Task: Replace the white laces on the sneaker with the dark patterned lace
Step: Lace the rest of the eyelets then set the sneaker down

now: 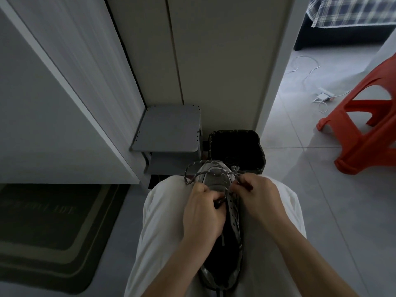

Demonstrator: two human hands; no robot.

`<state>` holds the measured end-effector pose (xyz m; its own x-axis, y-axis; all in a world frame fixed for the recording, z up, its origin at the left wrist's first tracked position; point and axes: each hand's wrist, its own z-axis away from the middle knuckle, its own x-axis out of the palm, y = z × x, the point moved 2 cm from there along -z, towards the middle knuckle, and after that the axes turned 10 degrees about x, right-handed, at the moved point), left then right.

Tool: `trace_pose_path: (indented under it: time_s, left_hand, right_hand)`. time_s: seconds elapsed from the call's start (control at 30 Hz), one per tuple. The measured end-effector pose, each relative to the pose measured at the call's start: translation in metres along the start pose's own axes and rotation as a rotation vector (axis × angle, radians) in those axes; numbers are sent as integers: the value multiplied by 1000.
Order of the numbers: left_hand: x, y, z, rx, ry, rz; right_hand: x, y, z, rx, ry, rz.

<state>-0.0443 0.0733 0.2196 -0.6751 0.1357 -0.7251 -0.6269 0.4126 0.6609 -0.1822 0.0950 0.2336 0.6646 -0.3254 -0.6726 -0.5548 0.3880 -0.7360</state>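
Head view, looking down, first shows two bare arms reaching out over a lap in white trousers (162, 232). A grey and black sneaker (225, 243) lies along the lap between the legs, with its heel close to the body and its toe pointing away. The left hand (203, 213) sits on the left side of the shoe. Its fingers (212, 197) are curled and pinch the dark patterned lace (189, 181) right at the row of lace holes. The right hand (258, 198) is on the other side of the shoe, and its curled fingers (242, 186) pinch the same lace near the toe. From the hands the speckled lace runs in loose loops over the toe of the shoe and sticks out past the left knee. Just past the toe, on the tiled floor (300, 189), stands a small bin (257, 151) with a black bag in it. Beside the bin, on its left, is a low grey shelf rack (169, 129) against the wall. A dark door mat (49, 236) lies far to the left. An orange plastic stool (368, 129) stands to the right. Farther back a white cable (308, 71) lies on the floor, and a checked cloth (353, 11) hangs at the top right.
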Motion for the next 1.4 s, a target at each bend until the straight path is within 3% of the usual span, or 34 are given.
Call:
trace_pose_path:
  time_s: [0.4, 1.17, 1.4]
  left_hand:
    - [4, -2, 0, -15, 36, 54]
    - [6, -3, -1, -5, -5, -23]
    - [2, -4, -7, -11, -25, -57]
  right_hand:
    - [10, 9, 0, 23, 59, -56]
    - [14, 5, 14, -133, 86, 200]
    - [9, 3, 10, -91, 48, 88]
